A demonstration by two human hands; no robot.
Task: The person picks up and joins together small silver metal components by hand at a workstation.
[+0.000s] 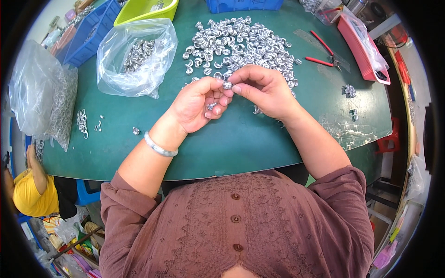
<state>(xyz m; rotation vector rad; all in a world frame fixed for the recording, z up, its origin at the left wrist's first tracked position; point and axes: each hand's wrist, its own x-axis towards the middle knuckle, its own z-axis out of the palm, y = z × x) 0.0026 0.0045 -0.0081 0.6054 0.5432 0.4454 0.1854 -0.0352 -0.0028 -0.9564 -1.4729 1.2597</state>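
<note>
A small, shiny silver metal piece [227, 85] is pinched between the fingertips of both hands above the green table. My left hand [187, 107] is turned palm up, thumb and forefinger closed on the piece's left side. Another silver piece [211, 106] rests in its curled fingers. From the right, my right hand [266, 95] grips the same piece with thumb and forefinger. Just beyond the hands spreads a pile of curved silver metal pieces [245, 41], partly hidden by them. To the left, a clear plastic bag [162, 46] stands open with similar pieces inside.
Red-handled cutting pliers [324, 48] lie right of the pile, near a pink basket [357, 51]. Blue [95, 30] and lime-green bins [134, 14] stand at the back left. A bag of rings [62, 106] sits at the left edge. A person in yellow [32, 192] is beyond it.
</note>
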